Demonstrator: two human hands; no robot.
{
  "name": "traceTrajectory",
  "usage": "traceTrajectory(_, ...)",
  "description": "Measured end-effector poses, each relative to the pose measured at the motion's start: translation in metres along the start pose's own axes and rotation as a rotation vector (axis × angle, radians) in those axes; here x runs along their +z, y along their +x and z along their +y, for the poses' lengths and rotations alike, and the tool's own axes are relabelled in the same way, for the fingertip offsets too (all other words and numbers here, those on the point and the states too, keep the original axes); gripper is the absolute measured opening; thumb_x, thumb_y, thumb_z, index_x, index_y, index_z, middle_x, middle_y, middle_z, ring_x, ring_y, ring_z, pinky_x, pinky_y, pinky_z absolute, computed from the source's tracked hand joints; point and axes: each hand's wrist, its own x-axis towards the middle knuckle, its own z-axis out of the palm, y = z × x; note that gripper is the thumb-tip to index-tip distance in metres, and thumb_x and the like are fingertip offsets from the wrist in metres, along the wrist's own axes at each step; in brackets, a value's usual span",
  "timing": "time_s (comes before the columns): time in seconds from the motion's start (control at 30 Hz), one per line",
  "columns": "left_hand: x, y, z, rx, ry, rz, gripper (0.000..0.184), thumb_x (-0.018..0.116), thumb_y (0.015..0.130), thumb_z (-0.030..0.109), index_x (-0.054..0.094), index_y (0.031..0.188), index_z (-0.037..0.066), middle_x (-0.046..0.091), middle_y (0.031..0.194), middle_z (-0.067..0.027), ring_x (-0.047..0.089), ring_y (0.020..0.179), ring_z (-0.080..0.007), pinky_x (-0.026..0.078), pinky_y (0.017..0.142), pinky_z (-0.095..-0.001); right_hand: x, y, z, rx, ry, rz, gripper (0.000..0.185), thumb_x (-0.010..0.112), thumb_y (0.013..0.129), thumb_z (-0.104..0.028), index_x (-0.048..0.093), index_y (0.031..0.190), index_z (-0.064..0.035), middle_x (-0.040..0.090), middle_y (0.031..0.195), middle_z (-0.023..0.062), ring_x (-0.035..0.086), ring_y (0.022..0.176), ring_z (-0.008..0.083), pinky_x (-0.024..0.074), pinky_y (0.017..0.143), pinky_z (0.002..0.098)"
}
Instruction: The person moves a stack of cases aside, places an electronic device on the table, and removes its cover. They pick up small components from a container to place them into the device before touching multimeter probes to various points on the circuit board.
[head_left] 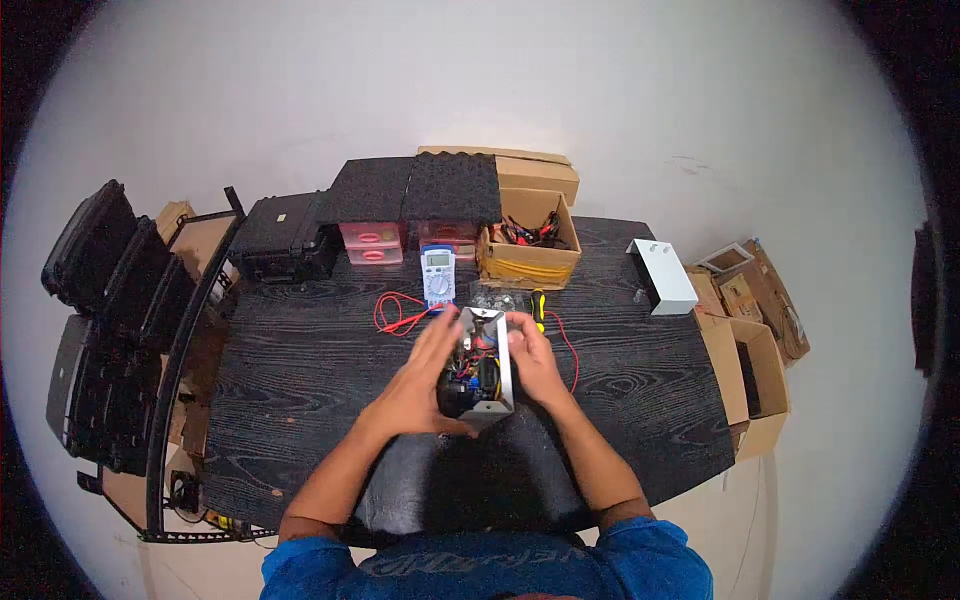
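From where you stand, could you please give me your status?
Left hand and right hand at opposite sides of open metal box. Wiring exposed inside. Red cable near right hand.

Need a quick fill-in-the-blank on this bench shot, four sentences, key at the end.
1. The number of hands on the open metal case is ____.
2. The screwdriver behind the case has a handle in black and ____.
3. From the person's side, the white cover stands toward the table's ____ end.
4. The lead looped beside the multimeter is coloured ____.

Missing words: two; yellow; right; red.
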Motion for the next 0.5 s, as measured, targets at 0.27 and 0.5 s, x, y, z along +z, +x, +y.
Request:
traceTrajectory(0.27,0.032,-0.012,-0.038,-0.182,-0.181,-0.158,0.167,0.104,0.048,0.039,-0.009,0.163,-0.007,0.019,0.165,-0.0369,0.022,0.156,-0.0490,0.023,0.129,-0.0503,-0.013,0.003,0.004,-0.056,-0.119,0.080,0.043,0.047,0.112,-0.037,0.060,0.125,0.0008,0.065,0.107,0.0009,0.058,0.098,0.0096,0.0459,0.091,0.0263)
traceTrajectory(0.5,-0.005,0.001,-0.005,-0.137,0.033,-0.164,0.151,0.097,0.045,0.037,0.014,0.164,-0.005,0.043,0.153,-0.0297,0.042,0.142,-0.0463,0.028,0.124,-0.0586,-0.039,0.011,-0.003,0.074,-0.476,0.065,0.031,0.058,0.107,-0.029,0.068,0.107,0.0005,0.068,0.081,0.0060,0.061,0.077,0.0116,0.0484,0.071,0.0311)
